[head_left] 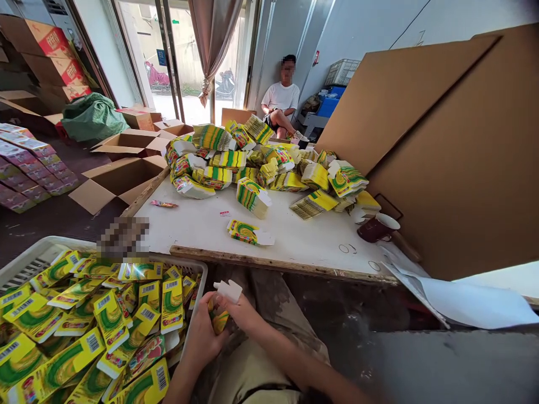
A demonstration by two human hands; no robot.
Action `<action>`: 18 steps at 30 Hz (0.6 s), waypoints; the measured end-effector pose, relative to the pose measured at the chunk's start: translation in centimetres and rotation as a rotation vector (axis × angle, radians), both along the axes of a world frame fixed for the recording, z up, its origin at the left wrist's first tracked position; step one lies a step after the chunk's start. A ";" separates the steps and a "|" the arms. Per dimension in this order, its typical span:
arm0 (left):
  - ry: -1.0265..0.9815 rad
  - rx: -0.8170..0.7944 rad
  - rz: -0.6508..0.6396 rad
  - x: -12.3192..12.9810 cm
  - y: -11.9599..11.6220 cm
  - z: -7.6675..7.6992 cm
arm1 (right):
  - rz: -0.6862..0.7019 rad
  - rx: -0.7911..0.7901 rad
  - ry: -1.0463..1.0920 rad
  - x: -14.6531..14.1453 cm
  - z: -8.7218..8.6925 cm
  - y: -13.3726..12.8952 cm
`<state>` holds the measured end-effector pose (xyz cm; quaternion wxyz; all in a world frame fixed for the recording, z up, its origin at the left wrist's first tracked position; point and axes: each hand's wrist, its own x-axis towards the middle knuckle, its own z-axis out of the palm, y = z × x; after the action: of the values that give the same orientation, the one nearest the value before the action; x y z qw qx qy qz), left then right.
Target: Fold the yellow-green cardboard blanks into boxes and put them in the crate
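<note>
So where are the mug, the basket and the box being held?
Mug (374, 229), head view: its dark side.
Basket (48, 243), head view: its far rim.
Held box (229, 290), head view: its white flap end.

**Legible text: one character, on a door sign**

Positions relative to the white basket (25, 255).
- Blue sign (160, 57) on the glass door (173, 70), beyond the basket: 拉.
- Yellow boxes (54, 367) inside the basket: barcodes present, digits too small; red brand lettering unresolved.
- Yellow packs (213, 137) beyond the basket, to its right: similar red lettering, unread.
- Stacked cartons (36, 45) beyond the basket: pale lettering on red panels, unread.
</note>
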<state>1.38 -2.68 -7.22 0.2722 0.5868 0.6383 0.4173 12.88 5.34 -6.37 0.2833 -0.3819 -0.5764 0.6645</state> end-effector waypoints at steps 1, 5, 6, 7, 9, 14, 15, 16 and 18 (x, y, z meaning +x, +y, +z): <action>0.018 0.008 0.008 -0.1 0.0 -0.1 | 0.003 0.000 0.003 0.1 -0.2 0.1; 0.005 -0.006 -0.036 -0.2 0.0 0.0 | 0.026 0.027 -0.016 0.7 0.6 -0.2; -0.017 -0.013 -0.052 -0.2 0.0 0.0 | 0.056 0.058 -0.041 0.9 1.2 -0.5; -0.035 -0.012 -0.069 -0.2 0.0 -0.1 | 0.102 0.115 -0.075 1.1 1.8 -0.8; -0.045 0.023 -0.083 -0.2 0.1 -0.3 | 0.221 0.295 -0.143 1.4 3.1 -1.4; -0.006 0.113 0.117 -0.5 0.4 -1.0 | 0.245 0.594 -0.193 1.6 3.8 -1.0; 0.012 0.111 0.168 -0.6 0.5 -0.9 | 0.191 0.606 -0.203 1.7 3.5 -0.6; 0.039 0.108 0.207 -0.9 0.6 -0.8 | 0.138 0.619 -0.216 1.8 3.2 -0.3; 0.102 0.120 0.245 -1.3 0.7 -0.3 | 0.113 0.654 -0.250 2.2 2.8 0.3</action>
<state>0.05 -1.96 -7.55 0.1508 0.5401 0.6922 0.4543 15.07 5.64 -3.59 0.2806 -0.3171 -0.8091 0.4075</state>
